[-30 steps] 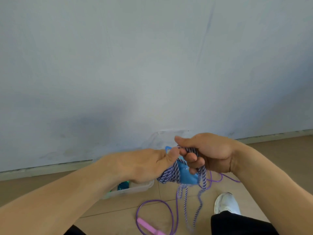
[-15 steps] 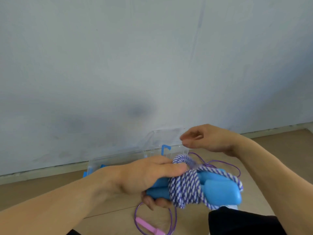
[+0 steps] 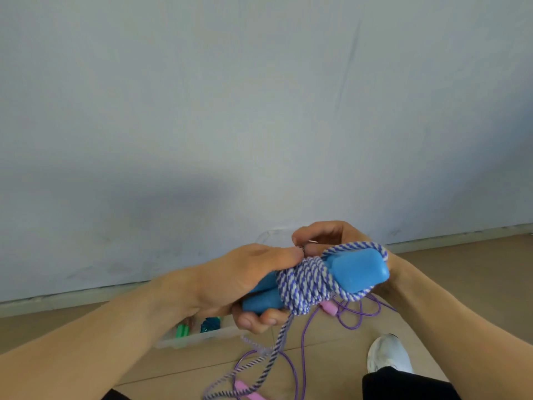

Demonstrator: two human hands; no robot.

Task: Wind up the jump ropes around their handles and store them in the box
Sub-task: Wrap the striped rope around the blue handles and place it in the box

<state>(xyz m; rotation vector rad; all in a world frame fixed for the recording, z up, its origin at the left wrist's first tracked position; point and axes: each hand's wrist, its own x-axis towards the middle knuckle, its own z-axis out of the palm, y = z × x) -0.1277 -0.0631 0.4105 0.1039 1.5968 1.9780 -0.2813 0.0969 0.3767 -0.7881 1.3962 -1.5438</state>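
Head view: the left hand [image 3: 245, 281] clenches the blue handles [image 3: 357, 271] held in front of the person, while the right hand [image 3: 328, 238] pinches the striped rope [image 3: 305, 281] mid-winding (a tail dangles). Next, probably more turns, then the box [image 3: 202, 337] below.

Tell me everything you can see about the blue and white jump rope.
The blue and white jump rope is a twisted striped cord, probably woven fibre, with two smooth blue handles that look plastic, held side by side and tilted. Several turns of cord wrap their middle, and one loop passes over the handles' far end. The left hand grips the near end; the right hand pinches cord above the coil. A loose tail hangs down toward the floor.
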